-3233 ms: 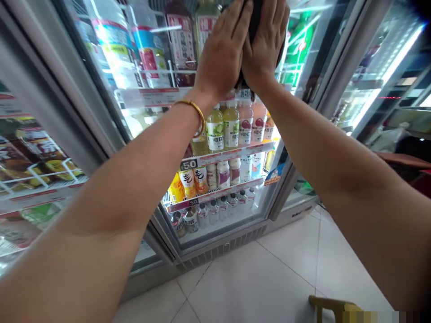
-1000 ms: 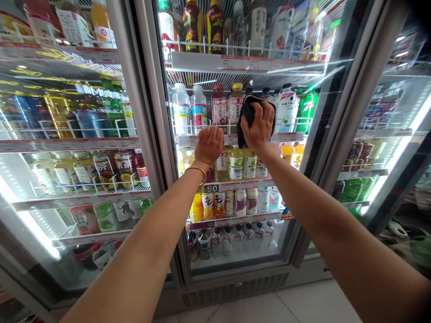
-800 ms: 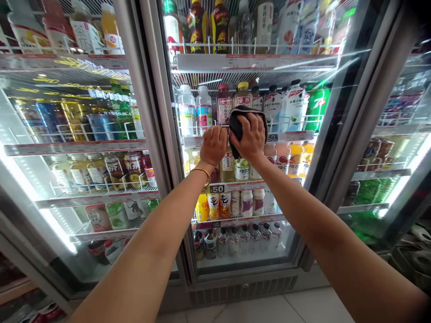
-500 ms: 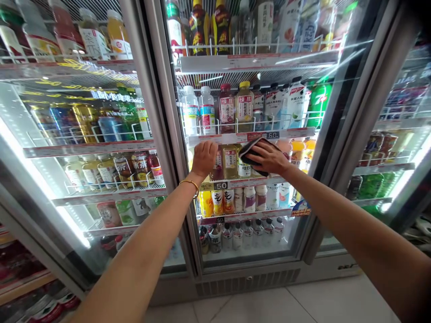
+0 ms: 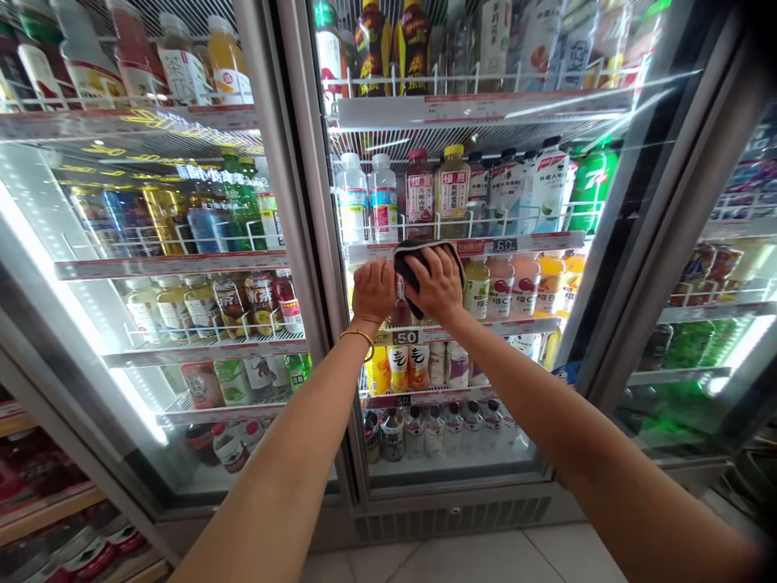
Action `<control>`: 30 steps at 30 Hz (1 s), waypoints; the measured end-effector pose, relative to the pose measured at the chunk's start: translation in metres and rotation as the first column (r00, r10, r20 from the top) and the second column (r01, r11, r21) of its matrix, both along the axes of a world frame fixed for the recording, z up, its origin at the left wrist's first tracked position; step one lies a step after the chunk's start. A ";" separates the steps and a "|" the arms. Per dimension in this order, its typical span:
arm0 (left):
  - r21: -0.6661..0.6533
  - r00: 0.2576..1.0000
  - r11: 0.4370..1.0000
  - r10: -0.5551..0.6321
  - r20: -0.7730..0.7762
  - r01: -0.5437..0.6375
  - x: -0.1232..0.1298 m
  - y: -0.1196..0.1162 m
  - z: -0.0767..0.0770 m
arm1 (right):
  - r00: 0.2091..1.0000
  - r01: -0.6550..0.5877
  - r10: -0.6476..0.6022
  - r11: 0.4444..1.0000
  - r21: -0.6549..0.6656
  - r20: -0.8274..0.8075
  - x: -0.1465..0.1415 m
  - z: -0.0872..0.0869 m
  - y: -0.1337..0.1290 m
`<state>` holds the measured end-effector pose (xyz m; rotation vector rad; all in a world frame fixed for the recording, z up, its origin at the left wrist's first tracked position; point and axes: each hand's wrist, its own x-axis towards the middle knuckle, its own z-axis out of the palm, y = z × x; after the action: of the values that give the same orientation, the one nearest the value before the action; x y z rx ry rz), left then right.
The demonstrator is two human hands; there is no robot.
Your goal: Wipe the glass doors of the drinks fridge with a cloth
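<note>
My right hand presses a dark cloth with a pale edge against the glass door of a drinks fridge. Its fingers are bent over the cloth, which covers some bottles behind the glass. Just to its left, my left hand is closed against the same door, near the metal door frame. The knuckles face up, and whatever its fingers hold, if anything, is hidden. A gold bracelet circles the left wrist.
Behind the glass stand several shelves of bottles, including a red-capped bottle and a green bottle. Another fridge door with drinks is at left. A metal bar runs down the right side. Tiled floor lies below.
My right hand has slid the cloth left across the glass, close beside my left hand. The left hand stays closed at about the same place on the door. The view has shifted slightly.
</note>
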<state>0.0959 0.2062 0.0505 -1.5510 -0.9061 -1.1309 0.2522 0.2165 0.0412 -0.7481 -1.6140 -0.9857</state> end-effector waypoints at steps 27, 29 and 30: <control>-0.029 0.993 0.999 -0.018 0.113 0.021 -0.001 0.001 -0.003 | 0.916 -0.031 0.023 0.999 0.014 0.401 0.043 -0.003 0.000; -0.015 0.993 0.999 -0.029 0.117 0.031 -0.001 0.002 -0.003 | 0.856 -0.035 0.031 0.999 -0.003 0.515 0.070 -0.004 0.003; -0.023 0.992 0.999 -0.040 0.120 0.043 -0.001 0.003 -0.003 | 0.856 -0.023 0.030 1.000 -0.021 0.516 0.079 0.000 0.004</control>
<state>0.0953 0.2089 0.0471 -1.5423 -0.9752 -1.2579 0.3317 0.2209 0.0409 -0.4849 -2.0885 -1.2270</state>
